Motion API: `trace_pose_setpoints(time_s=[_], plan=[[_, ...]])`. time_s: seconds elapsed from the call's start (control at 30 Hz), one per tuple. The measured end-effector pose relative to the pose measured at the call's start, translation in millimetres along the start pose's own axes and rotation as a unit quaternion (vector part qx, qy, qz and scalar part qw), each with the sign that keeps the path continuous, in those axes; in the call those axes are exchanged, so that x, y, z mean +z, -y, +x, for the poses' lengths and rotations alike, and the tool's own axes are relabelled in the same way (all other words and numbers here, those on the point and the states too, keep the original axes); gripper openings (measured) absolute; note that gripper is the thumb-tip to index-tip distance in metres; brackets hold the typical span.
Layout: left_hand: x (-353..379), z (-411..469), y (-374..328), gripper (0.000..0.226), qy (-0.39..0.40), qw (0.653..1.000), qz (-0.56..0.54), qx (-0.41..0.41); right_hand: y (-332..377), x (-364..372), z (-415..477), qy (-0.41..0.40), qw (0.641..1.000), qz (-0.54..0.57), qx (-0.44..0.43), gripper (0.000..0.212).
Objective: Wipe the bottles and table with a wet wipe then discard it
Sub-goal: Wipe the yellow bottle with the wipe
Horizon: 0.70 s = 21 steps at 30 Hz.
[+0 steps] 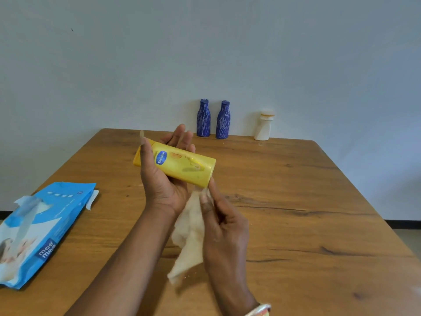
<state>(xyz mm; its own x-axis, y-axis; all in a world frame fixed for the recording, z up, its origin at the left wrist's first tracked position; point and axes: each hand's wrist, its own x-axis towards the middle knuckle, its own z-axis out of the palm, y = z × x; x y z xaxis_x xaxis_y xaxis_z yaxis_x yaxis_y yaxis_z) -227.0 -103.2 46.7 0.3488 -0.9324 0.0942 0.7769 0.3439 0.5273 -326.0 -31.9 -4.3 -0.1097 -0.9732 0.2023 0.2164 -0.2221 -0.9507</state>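
From the head view, the person is in the middle of the bottle-wiping step. The left hand (164, 181) is gripping the yellow bottle (185, 166), which is lying sideways across the palm with the thumb clamped over it, above the middle of the counter (307, 201). The right hand (224, 226) is pinching the wet wipe (190, 238) between thumb and fingers, bringing its upper end up to the bottle's flat end while the rest is hanging loose. The next move is likely calling for dragging the wipe along the bottle while the left hand is turning it, since the side against the palm is sitting covered. Two blue bottles (203, 118) and a white bottle (263, 126) are standing capped along the far edge against the wall, waiting their turn; their contents are not showing. The wipes pack (45, 226) is lying at the left edge with its flap peeled up, something white showing in the opening.
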Motion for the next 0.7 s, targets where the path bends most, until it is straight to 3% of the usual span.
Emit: trace_pose_setpoints(time_s=[0.1, 0.23, 0.33, 0.43, 0.5, 0.7], plan=[[3.5, 7.3, 6.1, 0.044, 0.047, 0.996, 0.075, -0.006, 4.0, -11.5, 25.6, -0.025, 0.999, 0.02, 0.016, 0.032], [14.1, 20.7, 13.7, 0.044, 0.125, 0.978, 0.168, -0.016, 9.2, -28.6, 59.2, 0.017, 0.99, 0.106, 0.088, 0.034], [26.7, 30.0, 28.4, 0.047, 0.159, 0.957, 0.236, -0.049, 7.4, -43.7, 85.9, -0.013, 0.989, 0.103, 0.103, 0.02], [31.6, 42.4, 48.1, 0.035, 0.154, 0.923, 0.344, -0.074, -1.0, -60.2, 114.4, -0.095, 0.981, 0.112, 0.127, 0.026], [28.1, 52.0, 63.0, 0.04, 0.125, 0.9, 0.415, -0.059, -5.7, -73.1, 132.1, -0.117, 0.98, 0.107, 0.124, 0.024], [23.4, 85.0, 106.5, 0.032, 0.109, 0.869, 0.478, -0.066, -22.2, -100.2, 172.7, -0.069, 0.994, 0.005, 0.089, 0.012]])
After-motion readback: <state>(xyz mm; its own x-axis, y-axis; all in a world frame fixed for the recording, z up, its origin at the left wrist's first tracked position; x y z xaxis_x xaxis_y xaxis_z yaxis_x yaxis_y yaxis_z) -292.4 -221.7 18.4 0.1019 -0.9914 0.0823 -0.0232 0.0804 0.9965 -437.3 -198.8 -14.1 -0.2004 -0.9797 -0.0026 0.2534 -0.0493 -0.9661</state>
